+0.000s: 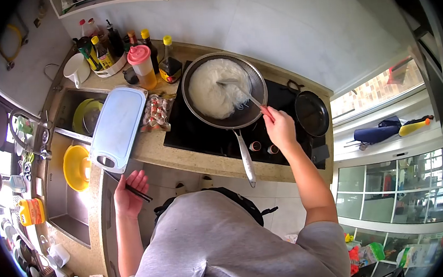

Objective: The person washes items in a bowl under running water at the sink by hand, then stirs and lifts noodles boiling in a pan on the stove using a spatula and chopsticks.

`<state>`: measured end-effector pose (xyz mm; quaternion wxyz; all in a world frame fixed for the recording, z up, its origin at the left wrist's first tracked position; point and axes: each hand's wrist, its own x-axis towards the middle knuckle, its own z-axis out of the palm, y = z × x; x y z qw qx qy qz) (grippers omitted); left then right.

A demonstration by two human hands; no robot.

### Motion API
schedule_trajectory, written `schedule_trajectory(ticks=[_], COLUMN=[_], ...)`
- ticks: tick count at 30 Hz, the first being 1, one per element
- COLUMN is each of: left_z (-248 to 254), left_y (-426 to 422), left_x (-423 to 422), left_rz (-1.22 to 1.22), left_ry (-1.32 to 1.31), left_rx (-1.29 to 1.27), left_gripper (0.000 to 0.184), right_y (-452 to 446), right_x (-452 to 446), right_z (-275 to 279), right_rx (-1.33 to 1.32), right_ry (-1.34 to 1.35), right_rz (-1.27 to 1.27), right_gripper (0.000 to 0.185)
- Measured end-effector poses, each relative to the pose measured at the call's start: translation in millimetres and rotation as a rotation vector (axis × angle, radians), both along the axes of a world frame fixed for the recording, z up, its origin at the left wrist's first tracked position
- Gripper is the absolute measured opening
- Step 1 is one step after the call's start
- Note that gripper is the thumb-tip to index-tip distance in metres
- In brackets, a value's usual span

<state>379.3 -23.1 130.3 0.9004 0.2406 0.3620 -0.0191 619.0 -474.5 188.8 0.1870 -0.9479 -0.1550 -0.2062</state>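
Observation:
My right hand [281,127] is closed around the handle of a spatula [252,99], whose grey head dips into a pan. The wide steel pan [261,86] sits on the black stove, its long handle pointing toward me. White, stringy food that looks like noodles [213,95] fills much of it. At the counter's front edge, my left hand [130,191] has its palm up and fingers partly curled. Dark chopsticks [141,195] lie across that palm, held at the thumb. Just beyond the left hand is a pale blue cutting board [121,123].
A small black frying pan [311,113] stands at the stove's right. Left of the stove lie a bag of wrapped pieces [156,112] and a pink-lidded jug [142,66], near several sauce bottles [169,62]. A yellow basin [76,168] sits in the sink [68,210].

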Motion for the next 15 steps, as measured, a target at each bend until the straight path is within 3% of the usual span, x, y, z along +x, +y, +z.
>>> schedule_trajectory(ticks=[3, 6, 8, 10, 12, 15], left_z=[4.8, 4.7, 2.0, 4.7, 6.5, 5.7], left_y=[0.8, 1.1, 0.8, -0.2, -1.1, -0.9], left_x=[-3.9, -7.9, -10.8, -12.2, -14.0, -16.7], left_rz=[0.016, 0.046, 0.058, 0.063, 0.070, 0.090], left_ry=[-0.015, -0.003, 0.001, -0.002, -0.003, 0.001], left_rx=[0.001, 0.006, -0.002, -0.002, -0.003, 0.009], left_gripper=[0.048, 0.048, 0.049, 0.049, 0.048, 0.048], right_y=[-19.6, -30.0, -66.2, -56.7, -63.9, -52.6], right_x=[3.6, 9.5, 34.6, 39.4, 38.0, 29.7], right_z=[12.0, 49.7, 11.1, 33.8, 17.5, 11.7], right_rx=[0.208, -0.019, -0.044, 0.221, 0.489, 0.717], right_ry=[0.089, 0.316, 0.224, 0.859, 1.046, 1.277], right_rz=[-0.006, -0.223, -0.121, -0.296, -0.228, -0.144], right_gripper=[0.016, 0.026, 0.032, 0.040, 0.045, 0.035])
